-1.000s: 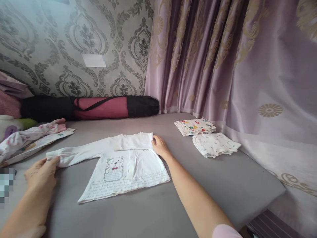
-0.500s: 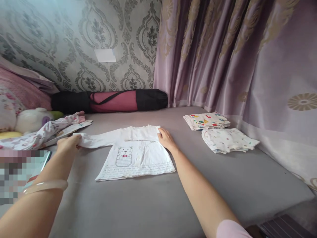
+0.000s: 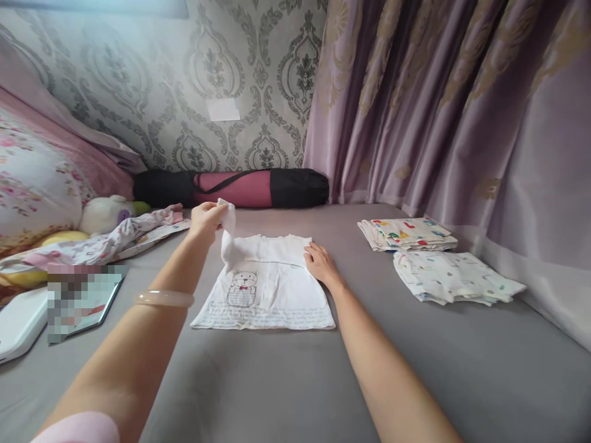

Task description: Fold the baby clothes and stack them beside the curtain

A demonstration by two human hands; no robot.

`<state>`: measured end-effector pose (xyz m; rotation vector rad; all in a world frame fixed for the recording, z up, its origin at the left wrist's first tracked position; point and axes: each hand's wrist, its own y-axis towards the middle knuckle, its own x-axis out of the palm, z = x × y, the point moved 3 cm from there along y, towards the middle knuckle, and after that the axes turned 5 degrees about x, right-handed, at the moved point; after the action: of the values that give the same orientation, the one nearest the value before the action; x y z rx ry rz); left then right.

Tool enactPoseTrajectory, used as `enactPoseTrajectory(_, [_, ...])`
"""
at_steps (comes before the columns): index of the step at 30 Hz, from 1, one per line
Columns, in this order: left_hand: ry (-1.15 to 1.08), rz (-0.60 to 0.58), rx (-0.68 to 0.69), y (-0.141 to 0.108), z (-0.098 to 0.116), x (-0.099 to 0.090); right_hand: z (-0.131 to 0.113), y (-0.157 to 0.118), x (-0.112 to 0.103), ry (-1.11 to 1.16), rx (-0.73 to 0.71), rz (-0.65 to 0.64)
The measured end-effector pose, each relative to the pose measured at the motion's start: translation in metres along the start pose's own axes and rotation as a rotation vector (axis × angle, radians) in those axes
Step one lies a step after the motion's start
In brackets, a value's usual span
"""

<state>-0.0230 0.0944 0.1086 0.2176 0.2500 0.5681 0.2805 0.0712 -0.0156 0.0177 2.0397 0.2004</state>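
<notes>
A small white baby shirt (image 3: 277, 295) with a bear drawing and lines of print lies front up on the grey sheet. My left hand (image 3: 210, 218) pinches the cuff end of its left-side sleeve (image 3: 229, 231), which is raised off the sheet and bent inward over the shoulder. The other sleeve lies folded across the chest. At the shirt's right edge, just below the shoulder, my right hand (image 3: 321, 263) rests with its fingers slightly apart on the cloth.
Two folded cloth stacks, one with bright prints (image 3: 410, 234) and one paler (image 3: 455, 277), lie right. Left are patterned clothes (image 3: 138, 231), a plush toy (image 3: 104, 214), a partly blurred flat object (image 3: 99, 307) and a white case (image 3: 23, 323). A black-and-maroon roll bag (image 3: 240, 187) lies along the wall.
My left hand has lifted the outstretched sleeve and brought it rightward toward the shirt's shoulder. My right hand stays by the right edge, its fingers now laid on the cloth. The view has shifted left.
</notes>
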Motion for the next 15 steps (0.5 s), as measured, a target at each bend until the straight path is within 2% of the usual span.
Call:
enactPoseTrajectory(4, [-0.186, -0.135, -0.018, -0.025, 0.001, 0.034, 0.0, 0.0, 0.001, 0.001, -0.003, 0.007])
enactPoseTrajectory(7, [-0.279, -0.245, 0.005, -0.044, -0.006, 0.059, 0.0, 0.0, 0.001, -0.014, -0.006, 0.015])
enactPoseTrajectory(12, [-0.149, -0.347, 0.004, -0.077, -0.027, 0.093, -0.001, -0.001, 0.0, -0.026, -0.008, 0.028])
enactPoseTrajectory(15, [-0.007, -0.493, 0.08, -0.092, -0.032, 0.104, -0.002, -0.002, -0.001, -0.026, -0.019, 0.038])
